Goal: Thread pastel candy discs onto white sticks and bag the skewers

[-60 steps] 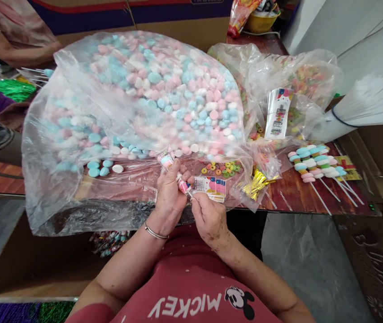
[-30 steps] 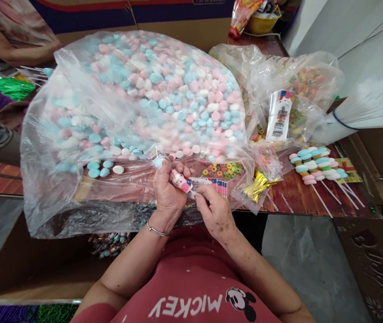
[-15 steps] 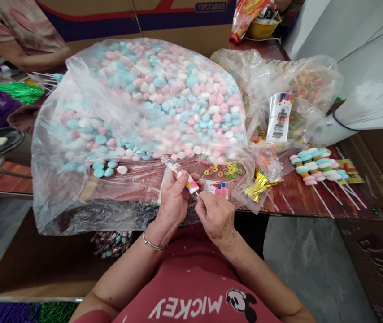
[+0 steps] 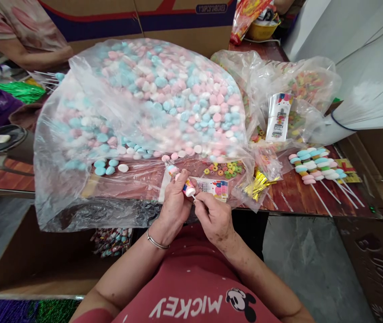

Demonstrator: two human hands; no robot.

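Note:
My left hand point(image 4: 175, 197) is wrapped around a marshmallow skewer point(image 4: 189, 189) in a clear printed wrapper, its thumb on top. The skewer tilts, its far end pointing away to the upper left, and a white marshmallow shows at the near end. Where the white stick point(image 4: 194, 197) comes out below, my right hand point(image 4: 214, 216) pinches it between thumb and curled fingers. Beneath the hands lies a stack of printed wrappers point(image 4: 217, 188), partly covered by my left hand. Ring candies point(image 4: 225, 169) are scattered just beyond.
A large clear bag of marshmallows point(image 4: 164, 94) fills the table's middle. Finished-looking skewers point(image 4: 315, 165), gold twist ties point(image 4: 258, 185), another wrapper bundle point(image 4: 279, 117) and white sticks point(image 4: 369, 105) are on the right. A mug point(image 4: 13, 146) stands left, near another person's arm point(image 4: 40, 60).
The skewer has turned slightly in my left hand, and its white marshmallow end and stick show more clearly. My right hand has shifted slightly left, still at the stick.

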